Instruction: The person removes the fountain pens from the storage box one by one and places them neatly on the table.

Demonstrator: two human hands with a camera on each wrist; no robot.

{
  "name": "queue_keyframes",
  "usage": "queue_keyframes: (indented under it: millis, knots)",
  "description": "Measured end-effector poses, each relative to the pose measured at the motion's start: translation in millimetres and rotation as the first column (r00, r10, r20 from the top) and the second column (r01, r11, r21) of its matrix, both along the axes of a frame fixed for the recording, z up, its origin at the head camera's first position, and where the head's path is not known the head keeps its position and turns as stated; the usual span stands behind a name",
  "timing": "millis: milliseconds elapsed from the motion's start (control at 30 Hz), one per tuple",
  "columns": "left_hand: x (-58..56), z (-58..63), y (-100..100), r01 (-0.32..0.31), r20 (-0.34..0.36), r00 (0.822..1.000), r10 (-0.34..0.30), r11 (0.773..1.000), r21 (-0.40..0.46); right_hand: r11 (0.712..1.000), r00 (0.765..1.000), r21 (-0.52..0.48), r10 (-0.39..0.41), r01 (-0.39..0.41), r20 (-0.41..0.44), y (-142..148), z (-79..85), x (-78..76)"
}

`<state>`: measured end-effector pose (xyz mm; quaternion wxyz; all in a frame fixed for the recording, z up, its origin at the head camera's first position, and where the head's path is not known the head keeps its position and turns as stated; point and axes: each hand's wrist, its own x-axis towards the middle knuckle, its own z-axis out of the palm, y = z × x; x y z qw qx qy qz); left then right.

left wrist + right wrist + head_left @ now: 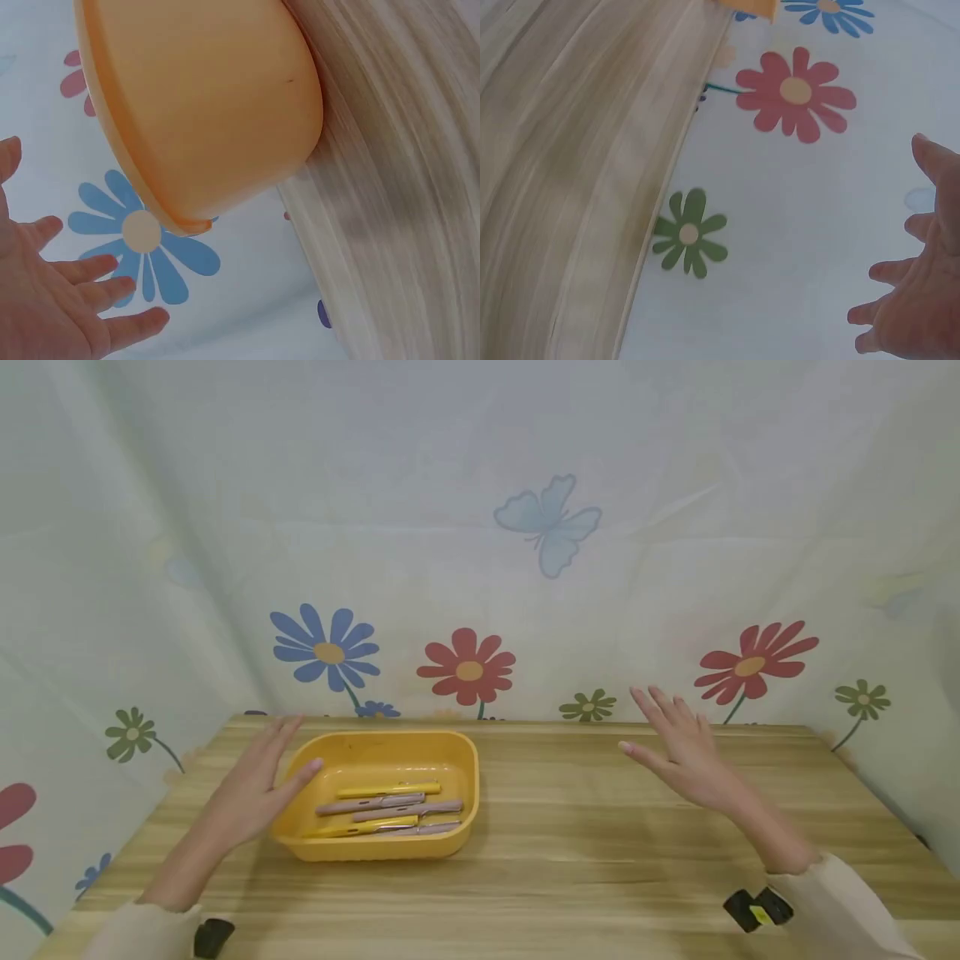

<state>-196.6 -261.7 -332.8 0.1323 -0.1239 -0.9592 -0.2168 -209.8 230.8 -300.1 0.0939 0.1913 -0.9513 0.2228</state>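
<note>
A yellow plastic basin (375, 852) stands on the left half of the wooden table. Inside it lie several pens, among them a yellow pen (388, 791) at the back and a greyish-purple pen (408, 810) in the middle. My left hand (251, 785) hovers at the basin's left side, fingers spread, holding nothing; in the left wrist view its fingers point toward the basin's outer wall (217, 97). Over the right half of the table my right hand (686, 752) is raised with fingers extended and nothing in it.
The wooden table (600, 877) reaches back to a pale curtain (420, 468) printed with flowers and a butterfly. More of this curtain hangs along the left and right sides. A dark strap piece (757, 910) shows at the right sleeve.
</note>
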Motion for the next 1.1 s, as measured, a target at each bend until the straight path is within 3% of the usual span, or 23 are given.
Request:
queue_keyframes:
  millis: [167,333,533,700,867,1100]
  knots:
    - [-2.3,-0.4,-4.2,0.028,0.007,1.000,-0.028,0.996,0.080,0.990,0.996,-0.115,0.084,-0.081,0.022,-17.8,1.2,-5.0]
    - [-2.8,-1.1,-9.4,0.001,0.059,0.998,-0.009,0.992,0.129,0.969,0.988,-0.204,0.148,-0.137,0.036,-37.5,1.3,-9.5]
    - [-3.6,-3.7,-15.6,-0.039,0.166,0.986,0.001,0.974,0.222,0.925,0.975,-0.319,0.223,-0.204,0.024,-59.9,0.5,-15.9]
    - [-6.7,-8.3,-21.1,-0.077,0.233,0.972,0.015,0.963,0.260,0.862,0.954,-0.440,0.297,-0.251,0.036,-81.2,-2.3,-20.9]
    - [-10.4,-14.4,-25.3,-0.075,0.265,0.964,-0.009,0.950,0.304,0.812,0.932,-0.513,0.358,-0.279,0.059,-101.5,-6.1,-27.6]
    - [-14.6,-21.2,-34.4,-0.063,0.337,0.938,-0.081,0.916,0.395,0.799,0.909,-0.539,0.395,-0.268,0.134,-129.5,-10.6,-34.2]
